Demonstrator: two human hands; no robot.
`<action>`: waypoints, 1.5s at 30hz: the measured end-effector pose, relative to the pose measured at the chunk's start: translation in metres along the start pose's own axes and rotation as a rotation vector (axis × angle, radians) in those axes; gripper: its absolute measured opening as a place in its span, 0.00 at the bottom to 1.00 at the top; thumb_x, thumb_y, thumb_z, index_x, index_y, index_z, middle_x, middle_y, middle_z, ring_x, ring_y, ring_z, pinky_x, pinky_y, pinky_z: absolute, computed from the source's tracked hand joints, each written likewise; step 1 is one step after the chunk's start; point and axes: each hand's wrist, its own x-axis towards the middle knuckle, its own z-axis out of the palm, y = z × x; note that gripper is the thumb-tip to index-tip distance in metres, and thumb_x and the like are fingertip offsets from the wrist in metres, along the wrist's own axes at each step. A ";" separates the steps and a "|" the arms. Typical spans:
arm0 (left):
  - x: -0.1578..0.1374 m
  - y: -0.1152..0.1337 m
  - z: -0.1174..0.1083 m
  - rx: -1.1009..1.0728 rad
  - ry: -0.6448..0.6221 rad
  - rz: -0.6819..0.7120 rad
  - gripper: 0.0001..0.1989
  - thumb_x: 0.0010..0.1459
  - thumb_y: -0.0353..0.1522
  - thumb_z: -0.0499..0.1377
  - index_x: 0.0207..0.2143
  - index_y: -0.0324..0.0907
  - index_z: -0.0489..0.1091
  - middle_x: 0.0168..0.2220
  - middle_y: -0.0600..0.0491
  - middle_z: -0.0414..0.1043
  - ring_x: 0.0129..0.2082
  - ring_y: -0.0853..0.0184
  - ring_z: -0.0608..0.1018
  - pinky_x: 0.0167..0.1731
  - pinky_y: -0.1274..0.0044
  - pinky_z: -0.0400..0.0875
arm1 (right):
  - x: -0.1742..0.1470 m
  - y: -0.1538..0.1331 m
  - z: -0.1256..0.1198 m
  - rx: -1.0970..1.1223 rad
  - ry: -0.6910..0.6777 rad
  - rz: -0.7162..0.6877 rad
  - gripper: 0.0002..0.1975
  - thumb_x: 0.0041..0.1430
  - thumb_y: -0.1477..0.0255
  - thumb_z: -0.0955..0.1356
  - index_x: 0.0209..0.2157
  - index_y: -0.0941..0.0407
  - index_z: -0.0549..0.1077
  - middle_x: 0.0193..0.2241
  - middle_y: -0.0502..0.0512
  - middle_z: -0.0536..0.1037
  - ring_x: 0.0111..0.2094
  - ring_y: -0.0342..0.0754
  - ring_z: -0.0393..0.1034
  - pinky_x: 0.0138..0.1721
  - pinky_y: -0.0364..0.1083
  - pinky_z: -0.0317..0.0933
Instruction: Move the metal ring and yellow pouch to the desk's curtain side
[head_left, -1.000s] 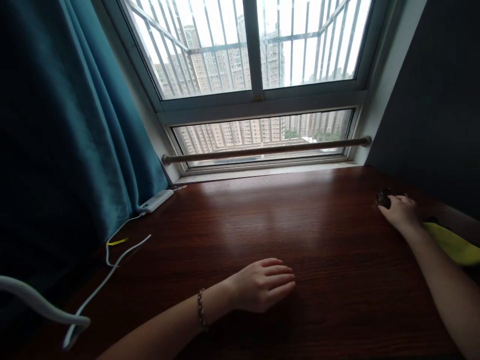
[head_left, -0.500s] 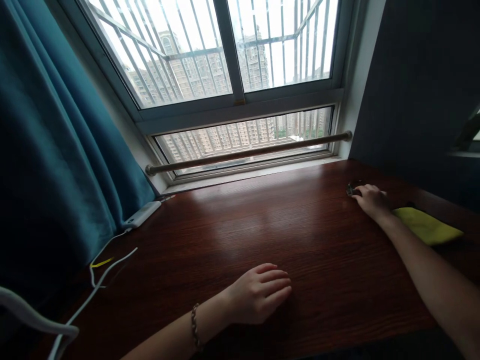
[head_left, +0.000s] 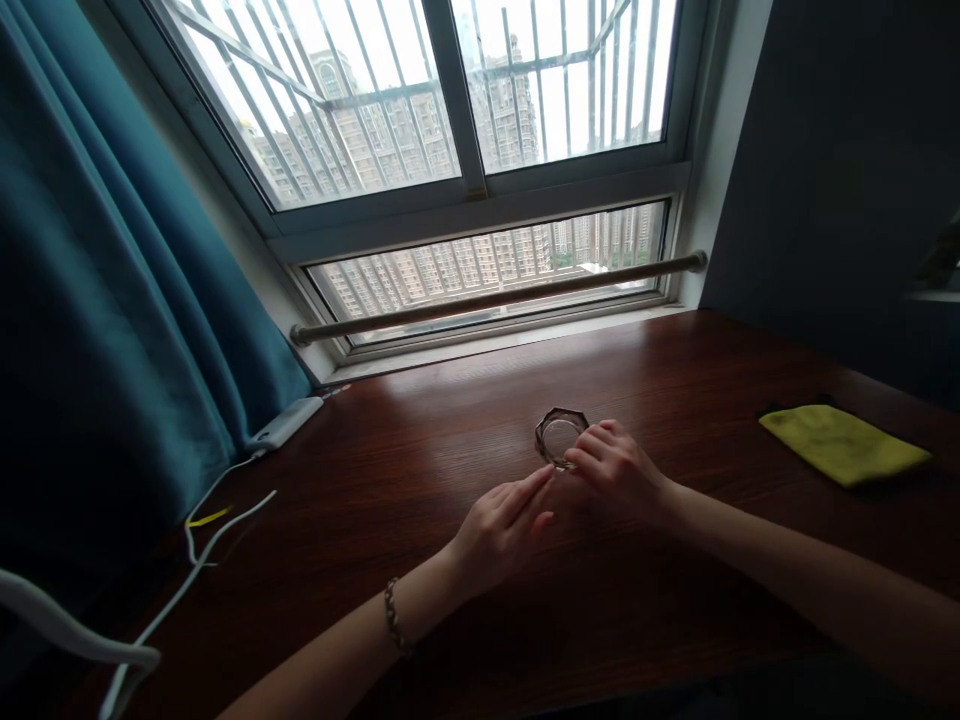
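A small clear glass dish (head_left: 559,436) with a faceted rim sits near the middle of the dark wooden desk (head_left: 675,590). My right hand (head_left: 613,467) grips its near right edge with the fingertips. My left hand (head_left: 501,522), with a beaded bracelet on the wrist, is lifted beside it, fingers apart, and its fingertips reach toward the dish's near left edge. Whether they touch the glass I cannot tell.
A yellow cloth (head_left: 843,443) lies on the desk at the right. A white power bank (head_left: 286,424) with white cables (head_left: 196,560) lies at the left by the teal curtain (head_left: 112,300). A rail (head_left: 495,297) runs along the barred window behind. A dark wall stands right.
My right hand has brought the glass dish from the far right of the desk to the middle. My left hand lifted off the desk and moved up toward the dish.
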 end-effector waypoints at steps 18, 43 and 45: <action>0.010 -0.028 0.049 0.031 -0.209 -0.145 0.12 0.60 0.36 0.54 0.42 0.37 0.67 0.38 0.51 0.70 0.33 0.71 0.74 0.32 0.74 0.72 | -0.004 0.001 0.008 0.126 0.014 -0.134 0.10 0.65 0.79 0.58 0.39 0.63 0.69 0.31 0.57 0.71 0.36 0.49 0.63 0.49 0.55 0.57; -0.121 -0.229 0.005 0.408 0.047 -1.077 0.18 0.59 0.37 0.54 0.49 0.38 0.64 0.48 0.46 0.67 0.44 0.63 0.73 0.42 0.65 0.71 | -0.024 0.036 0.028 0.384 -0.089 0.178 0.14 0.61 0.79 0.63 0.49 0.57 0.64 0.44 0.58 0.70 0.45 0.50 0.65 0.46 0.51 0.63; -0.132 -0.237 0.002 0.422 0.071 -1.113 0.18 0.59 0.37 0.54 0.49 0.38 0.64 0.48 0.46 0.67 0.45 0.63 0.73 0.42 0.65 0.71 | -0.025 0.036 0.029 0.394 -0.107 0.193 0.13 0.62 0.78 0.63 0.48 0.56 0.64 0.44 0.57 0.70 0.45 0.49 0.66 0.46 0.50 0.64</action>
